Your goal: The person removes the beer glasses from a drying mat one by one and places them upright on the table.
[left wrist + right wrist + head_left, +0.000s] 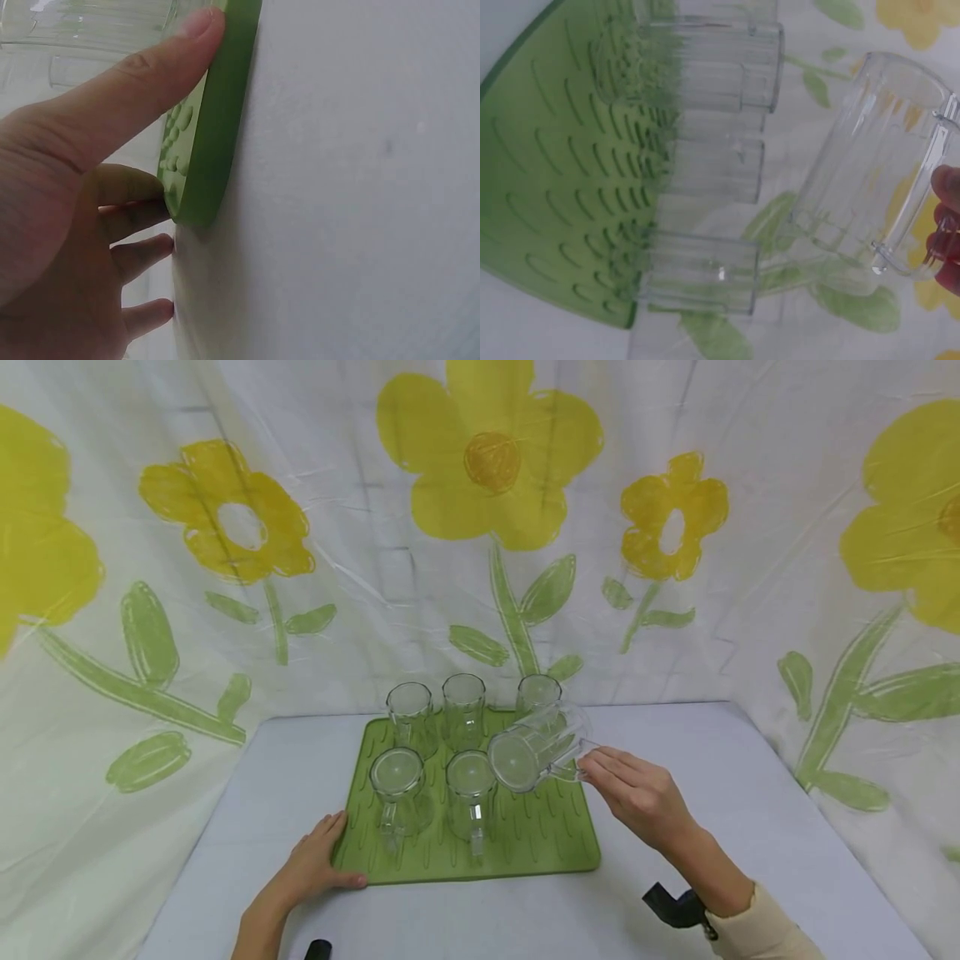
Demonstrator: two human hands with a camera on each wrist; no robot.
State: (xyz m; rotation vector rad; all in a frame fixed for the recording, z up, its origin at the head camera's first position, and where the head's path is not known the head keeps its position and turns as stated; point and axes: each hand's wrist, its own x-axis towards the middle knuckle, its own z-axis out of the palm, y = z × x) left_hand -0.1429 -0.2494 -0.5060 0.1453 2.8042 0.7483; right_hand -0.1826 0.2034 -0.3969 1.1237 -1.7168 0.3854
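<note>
A ribbed green drying mat [543, 843] lies on the white table. Several clear mugs stand on it in two rows, including a front left mug [397, 802] and a front middle mug [471, 797], whose handles face me. My right hand [637, 793] holds another clear mug [525, 756] by its handle, tilted over the mat's right part. In the head view it overlaps the back right mug [538, 692]. The right wrist view shows fingers round the handle of this mug [870, 157]. My left hand [311, 860] spans the mat's front left corner, thumb at the front edge [232, 120], fingers along the left side.
Behind the table [660, 727] hangs a white cloth [352, 635] with yellow flowers and green leaves. A black strap [671, 906] sits by my right wrist. A small black piece [318, 949] shows at the bottom beside my left forearm.
</note>
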